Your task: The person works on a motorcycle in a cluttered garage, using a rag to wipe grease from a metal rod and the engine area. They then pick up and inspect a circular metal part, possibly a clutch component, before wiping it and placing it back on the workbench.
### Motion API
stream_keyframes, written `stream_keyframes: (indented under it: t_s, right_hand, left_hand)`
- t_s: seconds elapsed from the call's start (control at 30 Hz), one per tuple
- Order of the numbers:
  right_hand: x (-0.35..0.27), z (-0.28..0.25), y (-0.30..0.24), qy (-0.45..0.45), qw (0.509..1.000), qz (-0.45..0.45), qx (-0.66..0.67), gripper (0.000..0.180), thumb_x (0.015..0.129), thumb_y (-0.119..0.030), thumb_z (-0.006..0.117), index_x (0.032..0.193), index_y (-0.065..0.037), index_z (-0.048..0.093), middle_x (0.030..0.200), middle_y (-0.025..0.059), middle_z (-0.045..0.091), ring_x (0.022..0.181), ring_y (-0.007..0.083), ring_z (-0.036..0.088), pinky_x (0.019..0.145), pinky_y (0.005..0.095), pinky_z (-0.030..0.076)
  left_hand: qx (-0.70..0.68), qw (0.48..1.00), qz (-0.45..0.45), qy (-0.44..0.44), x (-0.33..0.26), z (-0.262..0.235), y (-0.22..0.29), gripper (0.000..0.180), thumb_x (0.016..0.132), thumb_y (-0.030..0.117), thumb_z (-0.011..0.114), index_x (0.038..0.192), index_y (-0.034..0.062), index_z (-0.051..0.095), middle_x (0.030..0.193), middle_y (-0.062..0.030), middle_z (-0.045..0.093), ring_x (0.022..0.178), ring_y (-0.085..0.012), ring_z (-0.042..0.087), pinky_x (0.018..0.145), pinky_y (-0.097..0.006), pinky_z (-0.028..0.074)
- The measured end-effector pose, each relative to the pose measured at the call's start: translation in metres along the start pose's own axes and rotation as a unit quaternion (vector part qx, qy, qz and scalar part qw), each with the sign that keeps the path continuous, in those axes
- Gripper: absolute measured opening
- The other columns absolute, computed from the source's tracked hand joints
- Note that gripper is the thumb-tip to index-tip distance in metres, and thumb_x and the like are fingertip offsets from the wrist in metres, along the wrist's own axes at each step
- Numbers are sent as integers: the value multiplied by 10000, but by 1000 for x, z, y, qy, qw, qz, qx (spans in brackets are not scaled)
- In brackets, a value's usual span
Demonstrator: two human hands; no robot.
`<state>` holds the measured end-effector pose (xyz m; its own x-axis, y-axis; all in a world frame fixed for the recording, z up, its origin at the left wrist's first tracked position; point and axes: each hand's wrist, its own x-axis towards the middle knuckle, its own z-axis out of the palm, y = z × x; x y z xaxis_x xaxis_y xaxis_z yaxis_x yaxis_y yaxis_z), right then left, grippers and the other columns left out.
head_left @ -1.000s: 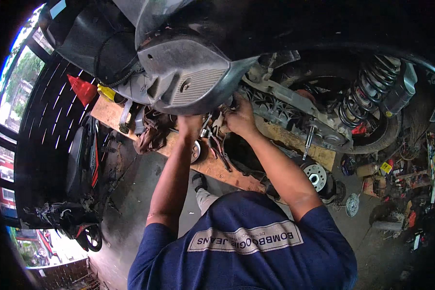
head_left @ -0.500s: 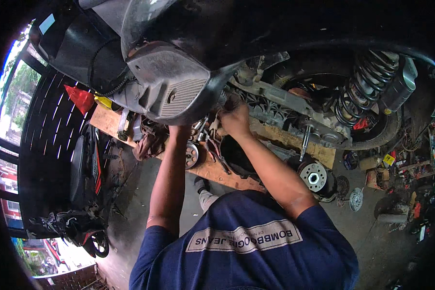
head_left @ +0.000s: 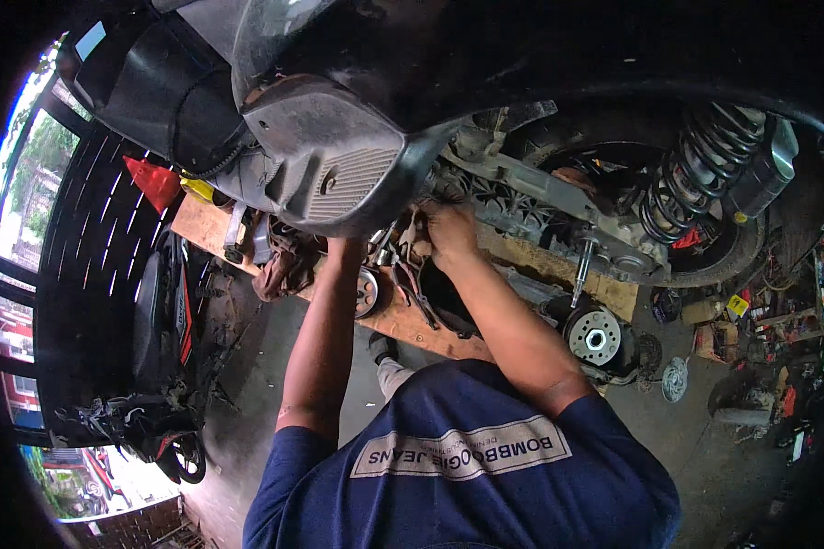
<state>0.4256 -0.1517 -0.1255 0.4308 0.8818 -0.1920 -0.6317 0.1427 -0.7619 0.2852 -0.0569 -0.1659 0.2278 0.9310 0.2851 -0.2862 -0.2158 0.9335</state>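
A dark scooter stands over a wooden plank (head_left: 403,316), its grey ribbed footrest panel (head_left: 339,183) in the middle. My left forearm reaches up beneath this panel, which hides the left hand, so its fingers do not show. My right hand (head_left: 450,229) is at the panel's right lower edge, against the front of the metal engine case (head_left: 504,206). Its fingers look curled in, partly hidden, and what they grip is too dark to make out. Just below the hands, several hand tools (head_left: 412,293) lie on the plank near a round metal pulley (head_left: 366,293).
To the right stand a coil spring shock absorber (head_left: 705,169), the rear wheel (head_left: 737,247) and an upright shaft (head_left: 582,270). A round drilled metal part (head_left: 595,337) sits below them. A brown rag (head_left: 284,265) lies leftward. Another motorbike (head_left: 169,311) is at the far left.
My right hand has shifted slightly, its wrist turning and dropping a little beside the engine case. The left forearm has barely moved. The whole view has shifted slightly.
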Motion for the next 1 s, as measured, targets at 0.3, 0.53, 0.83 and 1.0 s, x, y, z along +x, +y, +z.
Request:
stream_keyframes:
  t_s: [0.3,0.53,0.83,1.0]
  right_hand:
    - [2,11,13,75,991,-16,107,238,792,-83,791,985,-12,671,842,54,682,649,148,612,595,266,502]
    - [-3,24,11,91,979,-48,174,319,786,-22,780,1023,-38,567,849,72,637,669,157,616,597,270,509]
    - [5,5,5,12,986,-106,126,447,764,40,772,1049,-53,441,961,115,588,797,210,650,577,300,573]
    - [8,-12,10,42,990,-134,-27,314,834,-33,717,1060,-46,499,971,69,607,749,165,627,624,286,525]
  left_hand:
    - [43,999,24,0,9,6,-2,391,949,139,585,1302,-5,498,1267,-116,578,1134,-220,566,968,-359,470]
    - [95,994,47,7,1,8,-1,380,947,126,584,1293,-9,505,1253,-117,586,1121,-220,574,959,-357,476]
    - [192,977,87,23,-7,4,6,365,944,109,582,1282,-14,513,1235,-119,597,1104,-220,584,946,-356,484]
    - [218,971,96,21,-3,9,6,357,943,99,581,1275,-17,518,1225,-119,603,1095,-220,590,940,-355,489]
